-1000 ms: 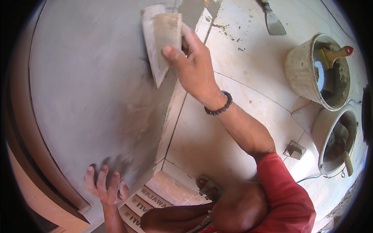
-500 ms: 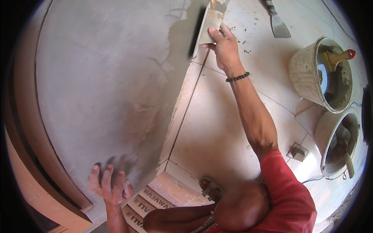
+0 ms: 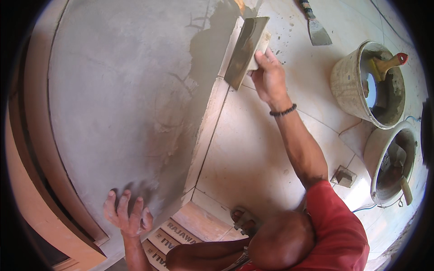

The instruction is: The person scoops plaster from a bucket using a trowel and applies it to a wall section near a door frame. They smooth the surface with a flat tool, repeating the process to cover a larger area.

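Observation:
My right hand (image 3: 270, 73) grips a rectangular plastering trowel (image 3: 244, 49) by its pale backing, with its grey, smeared face turned into view beside the white tile edge (image 3: 207, 135) of the plastered wall (image 3: 117, 95). Darker, damp-looking plaster (image 3: 205, 45) lies along that edge near the top. My left hand (image 3: 128, 214) is at the lower part of the grey wall, fingers apart and slightly bent, holding nothing; I cannot tell whether all fingertips touch it.
A scraper (image 3: 320, 32) lies on the white tiles at top right. A bucket (image 3: 343, 86) with a brush (image 3: 391, 63), and a second bucket (image 3: 377, 149) with a handled tool, stand right. A small square block (image 3: 343, 176), my bent knee, sandalled foot and printed boards (image 3: 158, 244) are below.
My right hand has swept the trowel from the wall out to the edge, then brought it slightly down and turned it, showing its grey face. My left hand has barely shifted.

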Available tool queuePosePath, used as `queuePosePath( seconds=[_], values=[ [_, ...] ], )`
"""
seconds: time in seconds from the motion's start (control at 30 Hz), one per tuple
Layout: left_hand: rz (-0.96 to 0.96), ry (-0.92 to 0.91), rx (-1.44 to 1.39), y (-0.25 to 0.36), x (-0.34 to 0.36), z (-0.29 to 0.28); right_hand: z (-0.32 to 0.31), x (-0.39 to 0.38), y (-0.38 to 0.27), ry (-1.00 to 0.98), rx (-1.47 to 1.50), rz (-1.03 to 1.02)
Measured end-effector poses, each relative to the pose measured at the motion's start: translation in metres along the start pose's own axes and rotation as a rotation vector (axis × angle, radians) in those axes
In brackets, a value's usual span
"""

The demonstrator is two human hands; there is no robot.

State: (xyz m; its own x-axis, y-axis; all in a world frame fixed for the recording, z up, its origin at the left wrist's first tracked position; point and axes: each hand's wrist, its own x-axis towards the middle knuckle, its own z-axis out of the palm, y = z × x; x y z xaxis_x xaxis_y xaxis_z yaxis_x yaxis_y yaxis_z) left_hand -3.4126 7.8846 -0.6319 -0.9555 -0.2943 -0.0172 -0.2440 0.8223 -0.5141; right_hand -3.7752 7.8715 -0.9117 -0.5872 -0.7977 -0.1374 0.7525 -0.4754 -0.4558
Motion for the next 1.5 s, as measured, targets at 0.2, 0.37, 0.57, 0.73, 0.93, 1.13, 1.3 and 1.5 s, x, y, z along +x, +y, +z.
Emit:
queuePosePath(
  seconds=[0.2,0.37,0.57,0.73,0.93,1.13,1.3,1.5],
  values=[
    [0.017,0.023,0.004,0.000,0.001,0.001,-0.033,0.061,0.000,0.029,0.062,0.029],
    [0.012,-0.008,0.009,-0.001,-0.001,0.000,-0.029,0.075,0.007,0.065,-0.056,0.043],
    [0.013,-0.008,0.018,-0.001,-0.003,0.001,-0.004,0.080,-0.003,0.112,-0.267,-0.021],
    [0.013,-0.008,0.014,0.001,0.001,0.001,0.042,0.065,-0.012,0.007,-0.507,-0.223],
    [0.009,-0.019,0.018,0.000,0.000,-0.002,0.081,0.010,-0.023,-0.235,-0.459,-0.387],
    [0.004,0.004,0.010,0.000,0.001,0.003,-0.001,0.005,-0.036,-0.084,0.197,-0.050],
    [0.002,-0.013,0.018,0.000,0.000,0.001,-0.058,0.000,-0.011,0.047,0.360,0.093],
    [0.008,-0.015,0.032,-0.001,-0.001,0.001,-0.064,0.015,0.003,0.039,0.334,0.116]
  ],
)
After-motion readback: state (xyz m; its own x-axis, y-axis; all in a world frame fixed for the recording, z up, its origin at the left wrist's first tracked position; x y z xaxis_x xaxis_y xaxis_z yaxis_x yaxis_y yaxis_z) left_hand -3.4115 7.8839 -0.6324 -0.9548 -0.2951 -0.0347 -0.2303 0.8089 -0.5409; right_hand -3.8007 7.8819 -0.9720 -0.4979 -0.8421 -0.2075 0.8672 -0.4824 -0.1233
